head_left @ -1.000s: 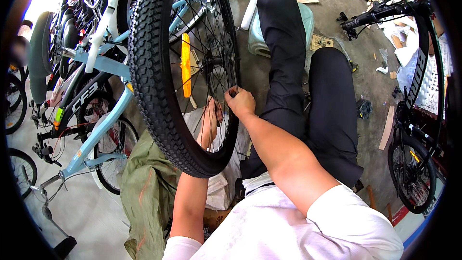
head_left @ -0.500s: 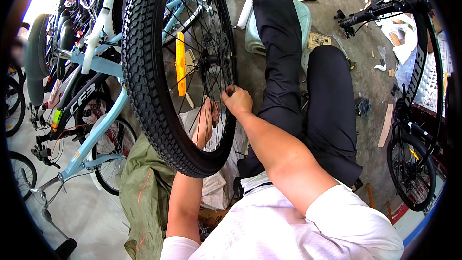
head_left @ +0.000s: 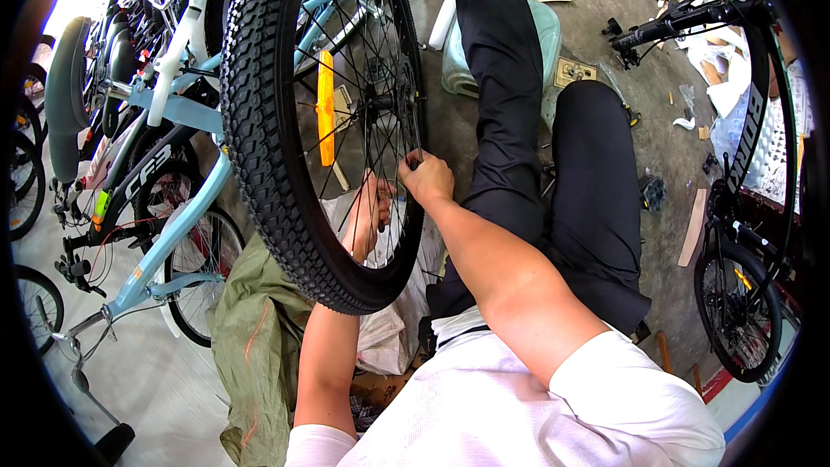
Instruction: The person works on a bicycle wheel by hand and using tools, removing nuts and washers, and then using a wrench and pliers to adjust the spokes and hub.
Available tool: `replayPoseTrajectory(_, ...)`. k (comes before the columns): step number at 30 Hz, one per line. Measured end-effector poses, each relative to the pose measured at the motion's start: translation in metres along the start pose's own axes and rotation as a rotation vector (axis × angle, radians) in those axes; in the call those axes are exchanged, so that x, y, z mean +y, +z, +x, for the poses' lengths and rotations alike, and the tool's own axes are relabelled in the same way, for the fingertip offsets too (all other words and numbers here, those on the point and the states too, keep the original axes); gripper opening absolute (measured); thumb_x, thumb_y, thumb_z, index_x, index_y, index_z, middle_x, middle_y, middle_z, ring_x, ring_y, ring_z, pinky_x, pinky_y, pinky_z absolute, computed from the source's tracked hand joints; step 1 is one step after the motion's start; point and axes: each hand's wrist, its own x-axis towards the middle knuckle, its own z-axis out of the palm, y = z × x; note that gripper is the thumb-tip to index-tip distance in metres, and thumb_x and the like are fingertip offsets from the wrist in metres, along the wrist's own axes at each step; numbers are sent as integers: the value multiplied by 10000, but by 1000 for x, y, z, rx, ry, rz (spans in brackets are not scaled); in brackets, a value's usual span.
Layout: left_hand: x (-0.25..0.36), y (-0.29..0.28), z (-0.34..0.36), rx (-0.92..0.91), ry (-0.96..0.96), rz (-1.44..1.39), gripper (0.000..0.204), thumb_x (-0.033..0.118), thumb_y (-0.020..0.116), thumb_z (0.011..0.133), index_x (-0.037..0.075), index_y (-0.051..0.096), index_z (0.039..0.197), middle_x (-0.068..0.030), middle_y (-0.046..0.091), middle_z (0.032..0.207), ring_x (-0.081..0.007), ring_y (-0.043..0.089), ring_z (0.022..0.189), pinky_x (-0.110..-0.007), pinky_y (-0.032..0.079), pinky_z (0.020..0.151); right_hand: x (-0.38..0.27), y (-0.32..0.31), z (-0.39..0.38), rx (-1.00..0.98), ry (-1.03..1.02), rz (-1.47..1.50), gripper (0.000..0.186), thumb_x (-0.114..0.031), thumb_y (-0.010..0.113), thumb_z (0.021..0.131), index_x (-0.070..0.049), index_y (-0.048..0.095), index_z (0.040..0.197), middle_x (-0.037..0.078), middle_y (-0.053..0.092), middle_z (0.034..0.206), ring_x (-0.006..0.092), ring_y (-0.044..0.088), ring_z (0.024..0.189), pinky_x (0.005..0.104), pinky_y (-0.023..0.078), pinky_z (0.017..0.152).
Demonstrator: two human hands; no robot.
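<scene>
A bicycle wheel (head_left: pixel 252 91) with a black knobbly tyre stands upright before me, an orange reflector (head_left: pixel 326 108) fixed among its spokes. My left forearm passes on the tyre's far side, and my left hand (head_left: pixel 368 212) shows through the spokes. Its fingers are curled closed near them; what they hold is partly hidden. On the wheel's right side my right hand (head_left: pixel 428 179) is closed in a pinch by the spokes, close to the rim. Something small and dark shows at its fingertips, too small to name.
Light blue bicycle frames (head_left: pixel 177 225) and more bicycles crowd the left. A green sheet (head_left: pixel 264 329) lies below the wheel. Beyond my legs is a pale green stool (head_left: pixel 546 35). A black bicycle (head_left: pixel 735 147) stands at right, near cardboard and paper scraps (head_left: pixel 722 60).
Both hands stay almost in place at the spokes, with only slight finger movement. The wheel and surroundings shift a little in the picture.
</scene>
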Motion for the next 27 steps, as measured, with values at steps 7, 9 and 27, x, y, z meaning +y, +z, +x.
replayPoseTrajectory(7, 8, 4, -5, 21, -35, 20, 640, 646, 368, 1033, 62, 587, 892, 73, 298, 561, -63, 271, 448, -256, 248, 447, -1, -4, -1, 3, 12, 22, 277, -416, 688, 829, -184, 725, 976, 157, 744, 945, 378, 708, 936, 462, 559, 841)
replayPoseTrajectory(9, 13, 6, -10, 39, -42, 46, 647, 650, 375, 1029, 51, 593, 916, 76, 277, 556, -68, 249, 445, -260, 237, 442, -1, -3, -1, -1, 11, 23, 274, -412, 684, 832, -185, 724, 979, 155, 744, 953, 375, 706, 948, 463, 556, 848)
replayPoseTrajectory(27, 40, 6, -33, 9, -132, 17, 588, 579, 341, 1067, 51, 565, 1196, 50, 330, 587, -93, 288, 470, -281, 293, 476, -6, -8, 0, -35, 25, 33, 295, -403, 704, 806, -163, 734, 977, 143, 745, 973, 362, 700, 971, 454, 550, 869)
